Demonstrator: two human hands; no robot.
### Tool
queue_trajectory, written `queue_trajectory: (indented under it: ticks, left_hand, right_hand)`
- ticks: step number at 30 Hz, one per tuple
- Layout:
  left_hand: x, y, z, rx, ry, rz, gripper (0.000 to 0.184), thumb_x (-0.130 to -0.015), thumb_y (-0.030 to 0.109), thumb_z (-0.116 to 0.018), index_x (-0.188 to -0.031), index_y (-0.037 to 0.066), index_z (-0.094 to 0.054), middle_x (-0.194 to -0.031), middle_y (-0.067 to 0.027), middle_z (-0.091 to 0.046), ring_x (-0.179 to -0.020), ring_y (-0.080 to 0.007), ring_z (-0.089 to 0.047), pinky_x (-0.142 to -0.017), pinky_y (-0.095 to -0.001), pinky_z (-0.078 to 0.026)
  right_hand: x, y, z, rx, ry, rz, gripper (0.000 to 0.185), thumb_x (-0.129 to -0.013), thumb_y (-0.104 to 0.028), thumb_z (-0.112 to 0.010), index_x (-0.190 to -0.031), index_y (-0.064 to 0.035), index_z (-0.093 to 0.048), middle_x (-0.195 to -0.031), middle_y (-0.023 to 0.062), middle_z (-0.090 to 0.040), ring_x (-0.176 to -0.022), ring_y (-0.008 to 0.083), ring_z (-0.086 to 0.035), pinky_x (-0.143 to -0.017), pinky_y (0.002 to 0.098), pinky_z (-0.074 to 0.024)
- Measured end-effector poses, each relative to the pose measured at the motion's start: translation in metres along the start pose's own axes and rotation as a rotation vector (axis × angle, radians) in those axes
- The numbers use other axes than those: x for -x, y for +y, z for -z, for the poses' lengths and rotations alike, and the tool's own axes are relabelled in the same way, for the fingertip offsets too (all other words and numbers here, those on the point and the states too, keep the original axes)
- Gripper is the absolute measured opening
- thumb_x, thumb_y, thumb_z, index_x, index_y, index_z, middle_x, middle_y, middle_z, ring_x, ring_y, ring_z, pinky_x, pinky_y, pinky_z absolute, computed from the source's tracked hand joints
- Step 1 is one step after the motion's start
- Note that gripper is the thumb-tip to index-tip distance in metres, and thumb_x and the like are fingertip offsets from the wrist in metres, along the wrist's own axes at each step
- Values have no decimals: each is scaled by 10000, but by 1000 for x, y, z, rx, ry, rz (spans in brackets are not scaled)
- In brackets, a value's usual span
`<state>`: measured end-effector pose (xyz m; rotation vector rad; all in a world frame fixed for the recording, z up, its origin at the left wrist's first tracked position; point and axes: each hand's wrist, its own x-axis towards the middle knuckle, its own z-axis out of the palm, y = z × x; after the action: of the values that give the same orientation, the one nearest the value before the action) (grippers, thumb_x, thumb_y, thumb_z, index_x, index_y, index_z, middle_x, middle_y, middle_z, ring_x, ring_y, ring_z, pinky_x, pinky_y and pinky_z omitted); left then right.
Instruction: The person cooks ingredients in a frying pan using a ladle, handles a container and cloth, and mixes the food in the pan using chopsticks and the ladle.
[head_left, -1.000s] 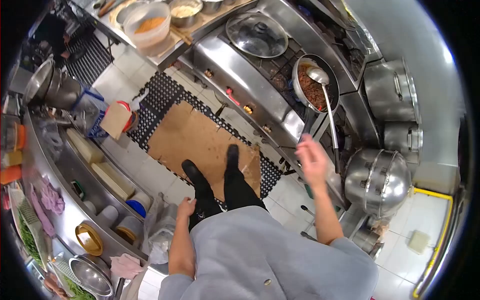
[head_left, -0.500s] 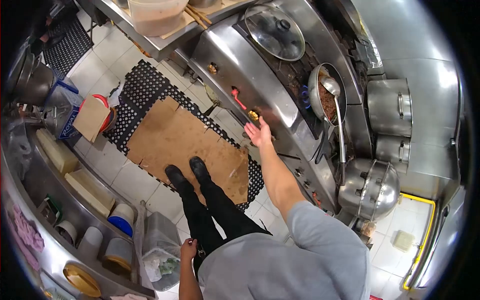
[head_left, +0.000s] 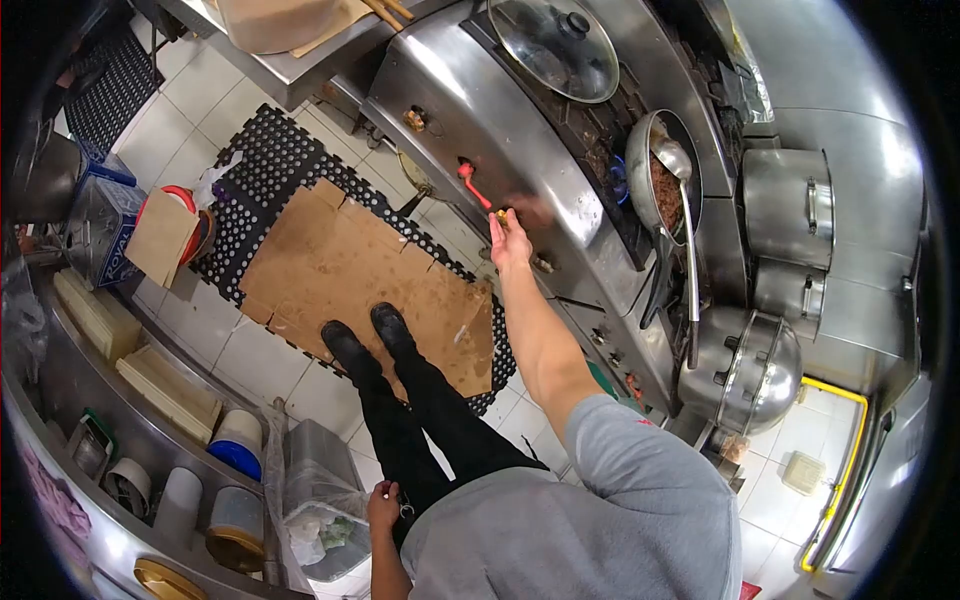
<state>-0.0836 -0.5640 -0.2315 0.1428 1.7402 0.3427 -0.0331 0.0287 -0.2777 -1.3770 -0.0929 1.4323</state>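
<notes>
On the stove front, my right hand point(head_left: 511, 242) has its fingers closed around a brass-coloured burner knob point(head_left: 502, 217), mostly hidden by the fingers. Beside it a red handle point(head_left: 473, 184) sticks out of the panel. A blue flame point(head_left: 620, 178) burns by the frying pan point(head_left: 643, 170), which holds browned minced food point(head_left: 665, 197). A long-handled ladle point(head_left: 691, 240) rests in that pan. My left hand point(head_left: 383, 508) hangs at my hip with curled fingers; what they hold, if anything, is too small to make out.
A glass lid point(head_left: 560, 45) lies on the stove behind the pan. Large steel pots point(head_left: 785, 205) and a round steel vessel point(head_left: 735, 375) stand at the right. Cardboard point(head_left: 350, 290) covers the floor mat under my feet. A lined bin point(head_left: 325, 490) stands at my left.
My right hand was open near the knob, palm showing; it has moved slightly left and closed on the knob. The view has shifted a little. My left hand stays at my hip.
</notes>
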Motion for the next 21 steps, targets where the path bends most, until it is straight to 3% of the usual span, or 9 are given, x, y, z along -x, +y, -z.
queue_trajectory:
  ticks: [9, 11, 12, 14, 15, 17, 19, 21]
  left_hand:
    - [3, 10, 6, -23, 27, -11, 392, -877, 362, -613, -1085, 30, -624, -996, -152, -680, -949, -298, -648, -834, -373, -491]
    - [1, 8, 6, -40, 27, -15, 399, -875, 366, -614, -1086, 27, -620, -986, -151, -682, -944, -300, -651, -831, -371, -492]
    - [2, 10, 8, -41, 27, -14, 399, -875, 366, -614, -1086, 27, -620, -986, -151, -682, -944, -300, -651, -831, -371, -492]
    - [3, 15, 10, -42, 15, 7, 408, -871, 380, -617, -1086, 33, -617, -981, -151, -683, -941, -298, -652, -826, -370, -493]
    - [3, 16, 11, -42, 16, 7, 408, -871, 380, -617, -1086, 33, -617, -981, -151, -683, -941, -298, -652, -826, -370, -493]
    - [2, 17, 11, -35, 0, 29, 412, -867, 396, -619, -1087, 47, -616, -983, -150, -683, -937, -294, -653, -818, -372, -495]
    - [2, 21, 14, -22, -12, 47, 416, -866, 400, -619, -1090, 50, -616, -978, -152, -683, -932, -294, -654, -815, -373, -496]
    - [-3, 19, 14, -12, -18, 56, 420, -864, 404, -619, -1094, 52, -616, -972, -153, -684, -927, -294, -655, -812, -374, -497]
  right_hand:
    - [9, -1, -8, 13, 89, 45, 208, -820, 21, -682, -977, 104, -573, -947, 166, -621, -793, 287, -658, -732, 330, -621]
    - [-1, 2, 0, 51, 31, 17, 394, -818, -83, -725, -1112, 89, -528, -1070, 208, -582, -902, 322, -642, -804, 368, -592]
    - [4, -1, -2, 51, 31, 17, 394, -818, -83, -725, -1112, 89, -528, -1070, 208, -582, -902, 322, -642, -804, 368, -592]
    - [17, -6, -3, 122, 1, -128, 634, -818, -248, -746, -1270, 56, -421, -1230, 227, -493, -1039, 333, -596, -901, 398, -531]
    - [21, -6, 2, 121, 1, -129, 634, -818, -248, -746, -1270, 56, -421, -1230, 227, -493, -1039, 333, -596, -901, 398, -531]
    - [30, -3, 22, 200, -47, -144, 838, -781, -347, -768, -1395, -61, -274, -1341, 221, -382, -1191, 340, -492, -1019, 440, -427]
    - [43, 3, 54, 400, -31, -198, 708, -804, -363, -744, -1334, -74, -374, -1217, 162, -506, -1078, 280, -564, -900, 399, -497]
    - [81, 12, 84, 1011, -195, -151, 460, -850, -382, -686, -1177, -102, -525, -988, 97, -613, -903, 224, -608, -726, 370, -517]
